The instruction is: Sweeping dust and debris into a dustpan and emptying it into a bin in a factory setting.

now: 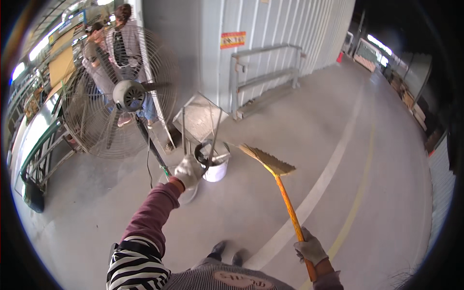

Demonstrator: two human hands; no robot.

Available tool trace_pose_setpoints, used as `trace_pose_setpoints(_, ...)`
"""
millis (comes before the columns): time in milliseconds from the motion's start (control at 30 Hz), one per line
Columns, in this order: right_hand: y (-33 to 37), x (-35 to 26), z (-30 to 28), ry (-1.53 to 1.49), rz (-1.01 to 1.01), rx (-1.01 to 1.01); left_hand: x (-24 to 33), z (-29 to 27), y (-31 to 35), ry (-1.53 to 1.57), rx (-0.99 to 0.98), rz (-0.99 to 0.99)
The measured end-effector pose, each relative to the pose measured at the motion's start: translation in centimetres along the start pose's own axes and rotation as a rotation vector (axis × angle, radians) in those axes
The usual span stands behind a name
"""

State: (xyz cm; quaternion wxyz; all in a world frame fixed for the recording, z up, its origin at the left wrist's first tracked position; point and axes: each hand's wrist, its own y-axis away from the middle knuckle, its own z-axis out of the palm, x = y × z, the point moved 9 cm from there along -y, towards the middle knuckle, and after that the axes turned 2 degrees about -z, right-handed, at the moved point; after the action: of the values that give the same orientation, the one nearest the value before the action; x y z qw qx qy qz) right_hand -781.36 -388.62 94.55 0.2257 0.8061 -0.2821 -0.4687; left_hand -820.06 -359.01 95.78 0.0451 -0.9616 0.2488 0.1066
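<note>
Co-workers: two persons are visible at the upper left of the frame, the nearer co-worker behind the fan guard; neither takes part in the handling noted here.
Fan: large pedestal type, grey hub, wire guard, upper left of the frame.
Left hand: gloved, left of centre; grip closed around the grey bar handle of what appears to be a dustpan.
Dustpan position: left of the frame's middle, its flat square plate above the left hand in the picture; whether it touches the floor or carries debris, I cannot tell.
Bucket: white, dark matter inside, just to the right of the left hand; contact with the hand or bar not determinable.
Rail frame: grey metal, upper middle, standing before the corrugated wall.
Broom: orange-yellow handle, tan fan-shaped head right of centre, well apart from the dustpan plate; contact between bristles and floor not determinable.
Right hand: gloved, lower right; grip clenched around the broom handle near its lower end in the frame.
Floor lines: one white line and one yellow line, curving through the right half.
Progress, done: both implements are in hand, one to each grip.
Progress, outstanding: in my judgement, broom and dustpan have not been brought together; I find no gathered heap between them, and the amount remaining cannot be established from here.
</note>
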Motion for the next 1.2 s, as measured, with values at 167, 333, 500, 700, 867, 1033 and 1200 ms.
trace_pose_setpoints(167, -1.1, 4.9, 2.9, 0.106, -0.001, -0.092, -0.3, -8.4, 1.5, 0.274, -0.077, -0.253)
trace_pose_setpoints(333, -9.2, 9.2, 12.0, 0.055, 0.027, -0.289, -0.5, -9.7, 0.9, 0.359, 0.190, -0.266)
trace_pose_setpoints(500, -25.8, 22.5, 27.3, 0.236, -0.134, -0.181, -2.7, -12.2, 1.2, 0.634, 0.120, -0.448)
trace_pose_setpoints(700, -20.3, 3.6, 25.4, 0.827, -0.396, -0.577, -8.5, -8.7, 4.3, 1.018, 0.013, -0.636)
trace_pose_setpoints(867, -34.1, -25.6, 18.4, 0.604, -0.809, 0.043, -9.0, -7.7, 7.3, 1.039, 0.230, -0.549)
trace_pose_setpoints(1033, -48.4, -31.7, 23.4, 0.742, -0.743, 0.064, -8.2, -5.3, 7.6, 1.130, 0.070, -0.736)
trace_pose_setpoints(1200, -54.5, -26.1, 27.9, 0.972, -0.623, -0.112, -7.7, -0.7, 10.3, 1.147, 0.018, -0.815)
